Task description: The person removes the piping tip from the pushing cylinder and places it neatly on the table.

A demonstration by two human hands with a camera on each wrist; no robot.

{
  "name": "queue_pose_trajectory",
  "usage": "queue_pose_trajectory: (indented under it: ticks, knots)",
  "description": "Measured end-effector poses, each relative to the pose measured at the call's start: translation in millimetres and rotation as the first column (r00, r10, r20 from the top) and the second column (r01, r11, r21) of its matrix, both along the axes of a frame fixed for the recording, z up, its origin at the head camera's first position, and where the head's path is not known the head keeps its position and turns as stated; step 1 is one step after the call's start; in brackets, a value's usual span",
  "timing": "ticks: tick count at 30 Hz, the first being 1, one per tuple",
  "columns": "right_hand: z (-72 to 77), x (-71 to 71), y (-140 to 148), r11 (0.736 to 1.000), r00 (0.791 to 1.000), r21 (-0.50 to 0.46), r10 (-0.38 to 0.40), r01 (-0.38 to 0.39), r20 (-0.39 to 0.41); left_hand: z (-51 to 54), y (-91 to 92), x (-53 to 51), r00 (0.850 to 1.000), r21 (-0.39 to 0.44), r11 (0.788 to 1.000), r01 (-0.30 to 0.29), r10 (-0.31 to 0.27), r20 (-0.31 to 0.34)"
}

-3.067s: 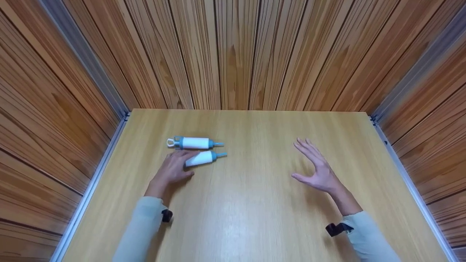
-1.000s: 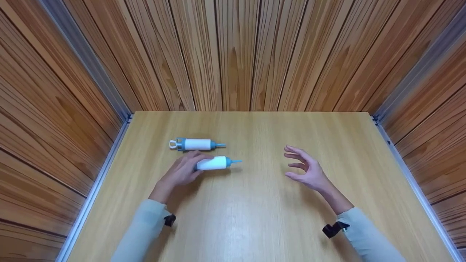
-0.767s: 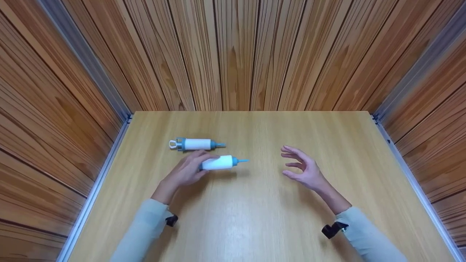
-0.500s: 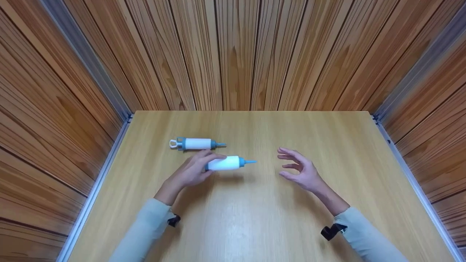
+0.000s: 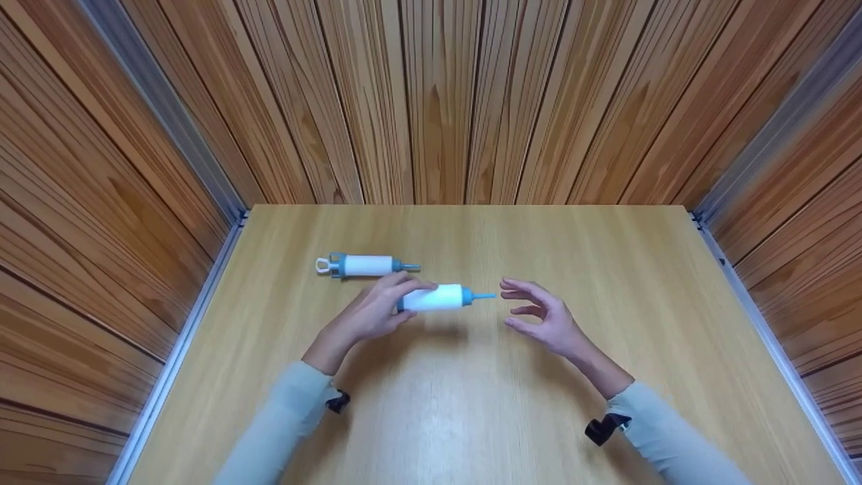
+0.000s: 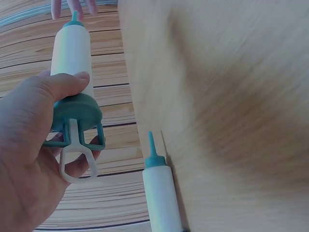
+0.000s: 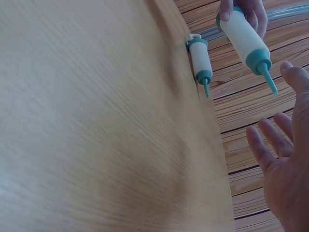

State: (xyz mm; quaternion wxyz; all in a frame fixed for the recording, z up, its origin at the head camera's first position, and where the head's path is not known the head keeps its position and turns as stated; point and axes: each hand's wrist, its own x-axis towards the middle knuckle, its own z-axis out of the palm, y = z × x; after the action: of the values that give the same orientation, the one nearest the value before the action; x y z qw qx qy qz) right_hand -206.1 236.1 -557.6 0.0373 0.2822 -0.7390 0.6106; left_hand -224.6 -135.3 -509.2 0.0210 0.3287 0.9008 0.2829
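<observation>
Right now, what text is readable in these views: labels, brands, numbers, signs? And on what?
None readable.
Held syringe: no lettering shows; the left hand covers part.
Syringe on the table: no lettering shows.
Left wrist device, right wrist device: too small to tell.

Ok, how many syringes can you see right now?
2. The first syringe is in the left-hand grip, above the table; the second syringe lies on the table, farther from the person.
</observation>
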Motion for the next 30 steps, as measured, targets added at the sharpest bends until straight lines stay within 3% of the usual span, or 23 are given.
queue_pose_trajectory:
  ticks: [12,21,30]
  knots:
    - [5.5,0.6,-11.9,1.000,1.000,-0.020,-0.004,0.005,0.027,8.0,15.4,-0.1,1.000,-0.005,1.000,0.007,-0.007,0.014]
    - [11.3,4.8,-13.7,1.000,1.000,0.013,0.008,-0.008,-0.008,16.8,24.7,4.6,0.999,0.009,0.999,0.044,-0.044,-0.019]
    - [18.5,5.1,-15.0,0.999,0.999,-0.047,0.023,-0.024,-0.029,22.3,28.8,6.7,0.998,0.055,0.997,0.054,-0.051,-0.048]
